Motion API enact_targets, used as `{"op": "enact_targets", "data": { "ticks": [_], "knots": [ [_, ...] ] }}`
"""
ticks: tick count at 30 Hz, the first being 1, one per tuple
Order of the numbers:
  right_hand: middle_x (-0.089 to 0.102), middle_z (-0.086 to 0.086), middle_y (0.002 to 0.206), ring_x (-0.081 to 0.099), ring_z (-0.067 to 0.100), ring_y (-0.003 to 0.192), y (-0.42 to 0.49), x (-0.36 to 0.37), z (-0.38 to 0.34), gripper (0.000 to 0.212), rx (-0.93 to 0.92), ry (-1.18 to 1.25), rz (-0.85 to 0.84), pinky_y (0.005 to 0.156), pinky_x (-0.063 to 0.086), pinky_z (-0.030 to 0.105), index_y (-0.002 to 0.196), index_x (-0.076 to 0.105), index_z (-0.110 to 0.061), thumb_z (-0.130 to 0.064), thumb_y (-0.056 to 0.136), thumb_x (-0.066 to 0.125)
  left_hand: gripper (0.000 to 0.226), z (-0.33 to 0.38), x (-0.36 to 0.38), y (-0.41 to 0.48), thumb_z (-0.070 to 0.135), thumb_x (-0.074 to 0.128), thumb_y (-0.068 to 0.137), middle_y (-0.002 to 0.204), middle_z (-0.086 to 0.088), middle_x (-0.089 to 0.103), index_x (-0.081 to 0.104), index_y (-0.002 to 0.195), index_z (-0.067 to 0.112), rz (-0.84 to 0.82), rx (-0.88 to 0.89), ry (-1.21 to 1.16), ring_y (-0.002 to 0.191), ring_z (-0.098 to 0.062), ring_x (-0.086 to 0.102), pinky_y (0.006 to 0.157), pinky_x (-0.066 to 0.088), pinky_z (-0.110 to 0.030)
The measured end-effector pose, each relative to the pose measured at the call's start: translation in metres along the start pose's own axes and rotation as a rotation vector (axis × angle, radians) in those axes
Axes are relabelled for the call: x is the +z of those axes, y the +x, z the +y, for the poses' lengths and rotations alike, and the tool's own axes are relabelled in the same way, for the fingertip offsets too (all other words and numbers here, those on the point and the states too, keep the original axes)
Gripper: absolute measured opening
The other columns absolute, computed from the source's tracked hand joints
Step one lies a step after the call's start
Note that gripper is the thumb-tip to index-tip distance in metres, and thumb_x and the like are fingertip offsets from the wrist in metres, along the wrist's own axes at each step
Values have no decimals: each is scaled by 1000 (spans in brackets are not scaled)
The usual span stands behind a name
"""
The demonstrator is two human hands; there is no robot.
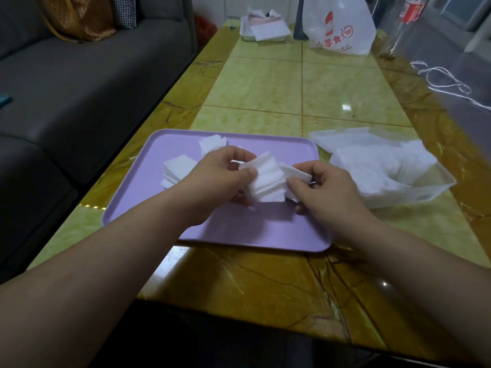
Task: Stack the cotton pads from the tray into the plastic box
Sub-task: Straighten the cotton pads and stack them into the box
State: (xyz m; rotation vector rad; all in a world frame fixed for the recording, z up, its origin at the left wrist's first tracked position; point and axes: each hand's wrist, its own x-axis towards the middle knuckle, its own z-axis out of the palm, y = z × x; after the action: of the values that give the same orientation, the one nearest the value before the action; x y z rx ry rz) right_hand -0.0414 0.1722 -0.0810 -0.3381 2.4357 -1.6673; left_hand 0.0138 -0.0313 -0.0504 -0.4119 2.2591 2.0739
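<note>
- Head view: the left hand (225,176) and right hand (318,187) are close together above the purple tray (164,208), each pinching one end of a fanned bundle of cotton pads (267,181).
- More pads lie on the tray: one pile (176,167) just left of the left hand, another (212,143) behind it.
- The clear plastic box (425,192) sits just right of the tray, with pads already inside.
- The pads look light, soft and easily splayed; squeezing the bundle across its flat faces should keep it square.
</note>
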Motion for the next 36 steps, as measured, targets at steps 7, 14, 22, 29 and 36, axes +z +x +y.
{"op": "enact_targets", "data": {
  "ticks": [7,14,22,29,36],
  "knots": [
    [80,5,89,74,22,86,8,-6,1,18,-27,58,-118,83,60,48,99,80,-21,-10,96,66,28,-2,1,3,3,63,97,103,-3,74,67,122,13,-123,25,-95,86,-14,66,60,49,-26],
    [78,18,97,71,20,82,4,-5,-3,20,-14,111,-222,75,60,39,106,78,-12,-12,103,58,20,-7,3,4,7,66,97,92,0,75,70,115,12,-85,78,49,78,-13,62,57,46,-25],
    [79,14,98,72,19,80,0,-6,-8,27,-24,131,-305,69,57,29,112,76,-14,-11,107,50,18,-8,5,2,6,66,97,81,12,72,73,109,18,-127,148,158,68,-5,61,56,48,-23],
    [72,22,101,65,33,87,3,-9,-10,47,54,320,-417,77,49,49,117,74,-11,2,74,59,15,-11,9,4,14,70,93,88,2,68,76,94,28,-57,163,213,71,-19,57,63,45,-40],
    [76,14,113,72,31,110,3,-8,-4,52,-24,233,-369,100,56,52,125,67,-8,14,80,76,10,-10,8,4,12,67,97,86,4,71,74,102,16,-74,154,200,71,-10,61,57,49,-25]
  ]
}}
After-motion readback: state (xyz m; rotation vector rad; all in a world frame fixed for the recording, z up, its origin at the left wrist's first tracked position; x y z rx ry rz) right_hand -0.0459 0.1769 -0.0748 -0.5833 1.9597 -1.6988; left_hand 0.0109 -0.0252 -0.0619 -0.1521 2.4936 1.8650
